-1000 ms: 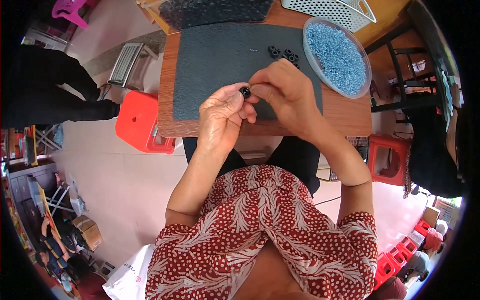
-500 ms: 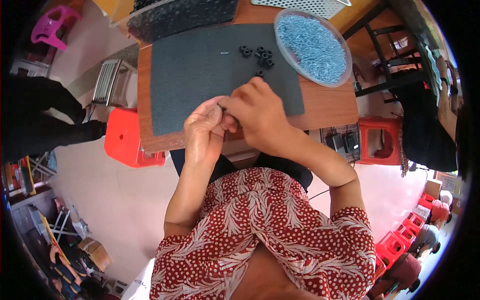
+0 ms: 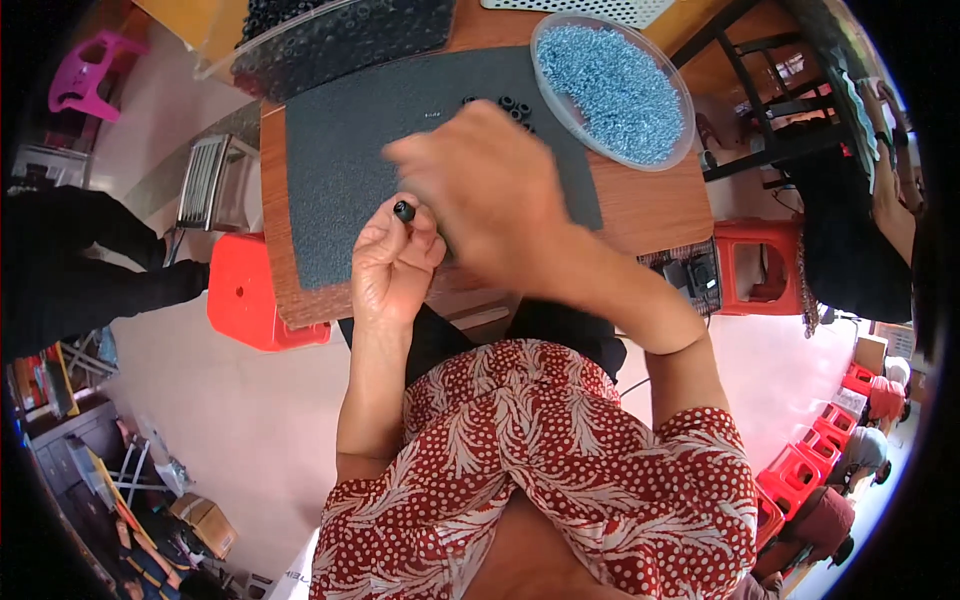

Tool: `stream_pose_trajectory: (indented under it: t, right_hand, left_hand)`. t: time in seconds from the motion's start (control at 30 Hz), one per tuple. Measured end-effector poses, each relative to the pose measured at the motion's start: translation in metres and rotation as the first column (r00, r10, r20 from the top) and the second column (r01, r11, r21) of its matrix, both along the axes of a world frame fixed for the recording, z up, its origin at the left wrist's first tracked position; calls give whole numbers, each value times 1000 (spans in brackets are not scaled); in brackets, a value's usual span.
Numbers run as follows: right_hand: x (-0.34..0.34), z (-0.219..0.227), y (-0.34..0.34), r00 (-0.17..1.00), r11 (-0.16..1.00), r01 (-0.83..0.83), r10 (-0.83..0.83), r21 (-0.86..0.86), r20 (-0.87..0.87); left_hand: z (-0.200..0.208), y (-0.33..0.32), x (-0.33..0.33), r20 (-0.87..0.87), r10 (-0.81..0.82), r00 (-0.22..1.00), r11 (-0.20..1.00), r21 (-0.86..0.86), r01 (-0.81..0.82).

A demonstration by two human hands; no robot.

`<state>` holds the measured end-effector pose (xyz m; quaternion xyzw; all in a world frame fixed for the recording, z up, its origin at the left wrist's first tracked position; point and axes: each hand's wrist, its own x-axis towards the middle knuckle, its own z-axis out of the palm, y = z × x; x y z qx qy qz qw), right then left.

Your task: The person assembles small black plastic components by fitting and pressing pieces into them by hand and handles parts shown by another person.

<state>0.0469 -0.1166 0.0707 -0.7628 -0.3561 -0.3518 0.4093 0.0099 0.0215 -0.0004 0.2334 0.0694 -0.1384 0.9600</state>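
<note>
My left hand (image 3: pixel 388 262) is closed above the near edge of a dark mat (image 3: pixel 340 160). Its thumb and fingertips pinch a small black cylindrical part (image 3: pixel 404 211) with a round end facing up. My right hand (image 3: pixel 490 185), smeared by motion, is over the mat just right of and beyond the left; its finger state is unclear. Several similar black parts (image 3: pixel 515 108) lie behind it, partly covered. A few tiny silvery pieces (image 3: pixel 432 114) rest on the mat past its fingertips.
A round clear tub (image 3: pixel 566 108) of small bluish-silver pieces (image 3: pixel 625 85) stands at the table's far right. A clear bin (image 3: pixel 345 45) of black parts is at the far left, beside a white perforated basket (image 3: pixel 590 8). Red stools (image 3: pixel 240 290) flank the wooden table (image 3: pixel 650 205).
My right hand has come away from the left and swung forward over the mat. The black part in my left fingers now shows. The view has shifted slightly.
</note>
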Motion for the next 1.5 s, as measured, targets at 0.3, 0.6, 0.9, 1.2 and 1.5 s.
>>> stream_pose_trajectory:
  t: [0.3, 0.6, 0.9, 1.2, 1.5]
  right_hand:
    - [75, -38, -67, 915, 814, 267, -382, -515, -129]
    - [97, -49, -54, 930, 611, 206, -365, -764, -40]
    - [20, -24, -36, 967, 898, 55, -156, -437, -199]
    - [-13, -20, -31, 871, 998, -11, -23, -65, -490]
    - [-23, -18, -34, 590, 947, 40, 235, 319, -773]
  left_hand:
    - [-9, 7, 9, 85, -57, 995, 988, -135, 68]
    - [-6, 5, 4, 49, -64, 997, 992, -101, 69]
    - [9, -3, 4, 84, 41, 996, 965, 253, -61]
    - [17, -11, -5, 80, 76, 994, 965, 244, -94]
    - [19, -15, -12, 115, 41, 993, 946, 315, -75]
